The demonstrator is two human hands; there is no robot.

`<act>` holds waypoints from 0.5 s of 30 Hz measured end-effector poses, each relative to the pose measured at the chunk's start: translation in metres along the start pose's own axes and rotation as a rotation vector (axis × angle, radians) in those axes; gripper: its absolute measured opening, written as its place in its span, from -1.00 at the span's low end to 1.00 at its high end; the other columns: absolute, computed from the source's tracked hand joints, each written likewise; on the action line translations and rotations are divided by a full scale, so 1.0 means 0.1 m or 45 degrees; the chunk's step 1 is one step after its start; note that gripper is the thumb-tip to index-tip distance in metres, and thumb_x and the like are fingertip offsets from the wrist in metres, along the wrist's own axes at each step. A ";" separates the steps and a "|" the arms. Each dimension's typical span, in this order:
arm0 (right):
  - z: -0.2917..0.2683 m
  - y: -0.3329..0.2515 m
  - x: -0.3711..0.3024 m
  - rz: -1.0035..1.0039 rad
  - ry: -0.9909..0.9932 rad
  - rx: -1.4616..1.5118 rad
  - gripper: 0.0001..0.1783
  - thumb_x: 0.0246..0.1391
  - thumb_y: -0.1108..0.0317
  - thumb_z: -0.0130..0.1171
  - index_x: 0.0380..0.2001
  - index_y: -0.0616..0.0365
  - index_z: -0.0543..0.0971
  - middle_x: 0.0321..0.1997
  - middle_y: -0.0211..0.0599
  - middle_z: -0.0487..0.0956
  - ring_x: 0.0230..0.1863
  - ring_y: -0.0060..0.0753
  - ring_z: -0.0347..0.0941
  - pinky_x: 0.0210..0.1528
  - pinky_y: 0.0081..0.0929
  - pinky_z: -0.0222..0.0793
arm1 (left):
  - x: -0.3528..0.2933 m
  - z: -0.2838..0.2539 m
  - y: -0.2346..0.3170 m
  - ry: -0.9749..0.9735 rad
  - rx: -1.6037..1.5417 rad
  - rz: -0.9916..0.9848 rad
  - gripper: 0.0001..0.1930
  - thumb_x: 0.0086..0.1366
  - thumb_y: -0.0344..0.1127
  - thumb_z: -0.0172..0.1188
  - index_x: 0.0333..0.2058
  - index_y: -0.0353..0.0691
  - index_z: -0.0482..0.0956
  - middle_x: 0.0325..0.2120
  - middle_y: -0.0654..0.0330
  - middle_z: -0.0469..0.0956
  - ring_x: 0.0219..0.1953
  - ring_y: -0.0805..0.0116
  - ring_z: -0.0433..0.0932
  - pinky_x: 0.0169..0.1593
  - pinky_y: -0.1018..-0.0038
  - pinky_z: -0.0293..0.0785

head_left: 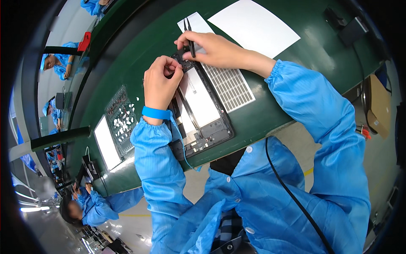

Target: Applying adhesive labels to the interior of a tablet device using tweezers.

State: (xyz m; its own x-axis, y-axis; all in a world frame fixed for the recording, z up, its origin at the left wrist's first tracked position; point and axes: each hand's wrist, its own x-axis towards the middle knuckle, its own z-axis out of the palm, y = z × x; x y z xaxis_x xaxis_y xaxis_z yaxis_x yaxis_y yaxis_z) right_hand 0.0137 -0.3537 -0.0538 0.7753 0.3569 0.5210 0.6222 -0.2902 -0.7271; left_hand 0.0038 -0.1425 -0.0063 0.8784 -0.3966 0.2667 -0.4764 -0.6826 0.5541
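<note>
An opened tablet (pixel 207 103), its black frame, large silvery-white battery and inner parts showing, lies slantwise on the green bench. At its far end my left hand (pixel 161 80) is closed in a pinch; whatever sits between the fingertips is too small to make out. A blue wrist strap (pixel 156 113) with a coiled cord circles that wrist. Black tweezers (pixel 187 26) are gripped in my right hand (pixel 213 50), their tips pointing away from the tablet. The right fingertips also reach down to the tablet's far end, close to the left ones.
Beside the tablet lies a sheet of pale rectangular stickers (pixel 234 86). A white sheet (pixel 253 25) is behind it. Left of me are a clear tray (pixel 120 112) with small white pieces and a white card (pixel 107 144). Black boxes (pixel 354 30) stand far right. Co-workers sit leftward.
</note>
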 end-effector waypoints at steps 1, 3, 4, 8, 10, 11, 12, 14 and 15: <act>-0.03 -0.01 0.02 -0.013 0.093 -0.019 -0.62 0.20 0.13 0.27 -0.04 0.09 0.47 -0.22 -0.16 0.62 -0.24 -0.11 0.54 -0.09 -0.28 0.43 | -0.01 0.02 0.00 0.006 -0.004 0.022 -0.87 0.14 -0.36 0.32 -0.41 -0.27 0.59 -0.50 0.20 0.56 -0.52 0.39 0.49 -0.37 0.44 0.44; -0.14 -0.04 0.10 -0.130 0.259 -0.056 -0.71 0.31 0.12 0.14 -0.04 0.04 0.56 -0.25 -0.24 0.67 -0.39 -0.24 0.54 -0.20 -0.40 0.47 | -0.03 0.00 0.05 0.016 0.015 -0.019 -0.89 0.16 -0.37 0.31 -0.36 -0.26 0.60 -0.42 0.18 0.57 -0.45 0.36 0.51 -0.31 0.43 0.45; -0.23 -0.06 0.09 -0.132 0.258 -0.051 -0.71 0.31 0.12 0.14 -0.04 0.04 0.56 -0.25 -0.24 0.67 -0.39 -0.24 0.54 -0.20 -0.40 0.47 | -0.04 -0.01 0.07 0.026 0.027 -0.058 -0.89 0.19 -0.38 0.29 -0.32 -0.24 0.61 -0.35 0.17 0.58 -0.37 0.32 0.54 -0.25 0.42 0.46; -0.62 -0.19 -0.05 0.151 0.415 0.360 -0.76 0.39 0.29 0.04 -0.12 0.21 0.60 -0.42 -0.38 0.61 -0.40 -0.70 0.46 -0.35 -0.68 0.41 | -0.02 0.01 0.16 -0.065 -0.067 0.567 -0.81 0.30 -0.40 0.16 -0.14 -0.14 0.66 -0.09 0.09 0.54 0.03 0.02 0.43 0.14 0.20 0.31; -0.78 -0.16 -0.11 0.434 0.321 0.415 -0.70 0.43 0.22 -0.01 -0.07 0.16 0.63 -0.40 -0.37 0.63 -0.42 -0.66 0.48 -0.32 -0.67 0.43 | -0.08 0.06 0.25 -0.200 0.118 0.714 -0.77 0.37 -0.24 0.13 -0.06 0.00 0.69 0.00 0.04 0.53 0.13 -0.05 0.39 0.29 0.09 0.20; -0.84 -0.21 -0.08 0.652 0.245 0.370 -0.69 0.43 0.20 -0.01 -0.02 0.12 0.63 -0.42 -0.38 0.64 -0.44 -0.63 0.52 -0.34 -0.68 0.44 | -0.12 0.09 0.25 -0.193 0.114 0.696 -0.77 0.37 -0.24 0.13 -0.06 0.00 0.69 0.00 0.04 0.53 0.13 -0.05 0.39 0.29 0.09 0.20; -0.91 -0.22 -0.09 0.869 0.172 0.316 -0.68 0.43 0.19 0.00 0.03 0.09 0.63 -0.44 -0.40 0.66 -0.45 -0.59 0.56 -0.35 -0.70 0.45 | -0.12 0.15 0.25 -0.195 0.245 0.758 -0.74 0.40 -0.17 0.09 -0.03 0.08 0.68 0.04 0.01 0.51 0.18 -0.09 0.36 0.35 0.05 0.13; -0.94 0.25 -0.28 0.742 0.024 0.333 -0.64 0.39 0.10 0.05 0.02 0.08 0.61 -0.47 -0.49 0.58 -0.51 -0.76 0.41 -0.45 -0.78 0.29 | -0.09 0.21 0.21 -0.188 0.366 0.801 -0.71 0.43 -0.10 0.06 0.01 0.15 0.68 0.09 -0.02 0.48 0.22 -0.12 0.33 0.40 0.01 0.06; -0.92 0.24 -0.29 0.721 0.004 0.381 -0.64 0.38 0.09 0.06 0.02 0.10 0.60 -0.48 -0.50 0.57 -0.51 -0.78 0.41 -0.47 -0.80 0.27 | -0.05 0.21 0.21 -0.230 0.389 0.818 -0.70 0.44 -0.07 0.04 0.02 0.17 0.68 0.10 -0.03 0.48 0.24 -0.13 0.32 0.42 0.00 0.03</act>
State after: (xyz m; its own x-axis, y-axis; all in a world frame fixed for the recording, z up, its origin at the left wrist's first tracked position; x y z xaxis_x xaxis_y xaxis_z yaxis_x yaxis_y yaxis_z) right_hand 0.0159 -0.4529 -0.0452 0.9756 0.2184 0.0207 0.0594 -0.1724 -0.9832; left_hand -0.0115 -0.1674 -0.0131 0.4150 -0.8531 0.3162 -0.9077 -0.4118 0.0804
